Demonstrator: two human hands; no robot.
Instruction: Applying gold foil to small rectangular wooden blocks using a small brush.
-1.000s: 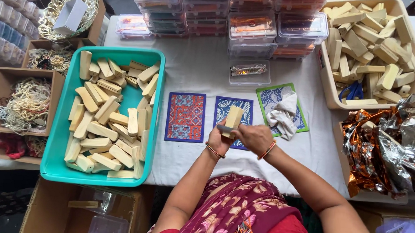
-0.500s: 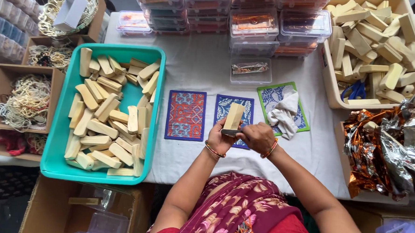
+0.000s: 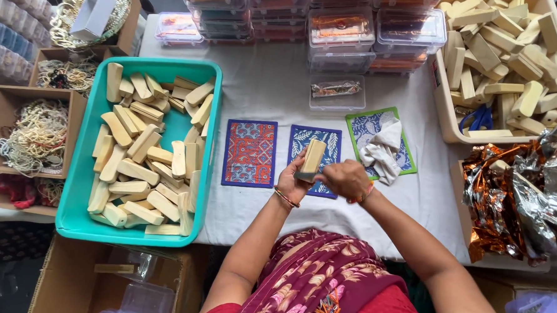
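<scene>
I am pinching the wooden block [image 3: 311,159] upright in my left hand [image 3: 293,182] while my right hand [image 3: 346,179], fingers curled together, is working at its lower edge.

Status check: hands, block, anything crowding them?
Left hand gripping pale wooden block, upright. Right hand closed at its base. Blue patterned card beneath, white cloth beside; nothing obstructing.

Tray [image 3: 75,219] of blocks left; three cards [image 3: 250,153] centre; cloth [image 3: 382,148] on right card; bin [image 3: 446,120] far right.

three patterned cards [image 3: 249,153], two hands (both busy) [image 3: 346,178]
</scene>
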